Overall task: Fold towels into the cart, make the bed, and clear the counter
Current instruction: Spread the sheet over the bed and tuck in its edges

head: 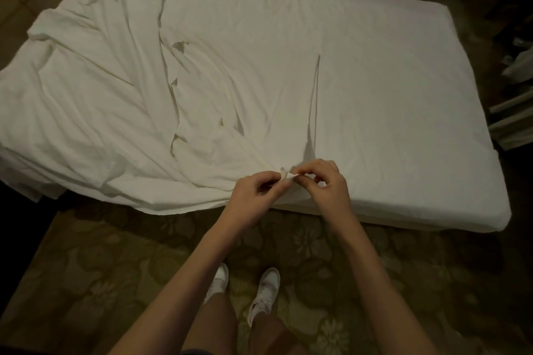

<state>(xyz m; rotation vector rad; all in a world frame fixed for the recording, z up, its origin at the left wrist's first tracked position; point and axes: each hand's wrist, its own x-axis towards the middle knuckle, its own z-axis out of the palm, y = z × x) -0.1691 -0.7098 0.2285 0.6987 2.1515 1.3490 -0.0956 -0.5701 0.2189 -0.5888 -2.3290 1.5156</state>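
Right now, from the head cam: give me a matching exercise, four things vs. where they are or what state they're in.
Things:
1. loose sheet
2. left hand
3. shoes
4. mattress

Places or states:
A. on the patterned carpet
B. smooth and flat on its right half
C. rumpled, hanging off the left end
D. pinching a sheet corner at the near edge

Pairs: 1-C, 2-D, 3-A, 4-B

Your two hands meet at the centre of the frame, fingers curled and pinching.

Your left hand [255,196] comes up from the lower left, forearm bare, thumb and fingers pinched together at its upper right. Your right hand [326,184] reaches in from the lower right, knuckles up, fingertips [300,177] nearly touching the left hand's. Both wrists sit just below mid-frame, forearms forming a narrow inverted V.
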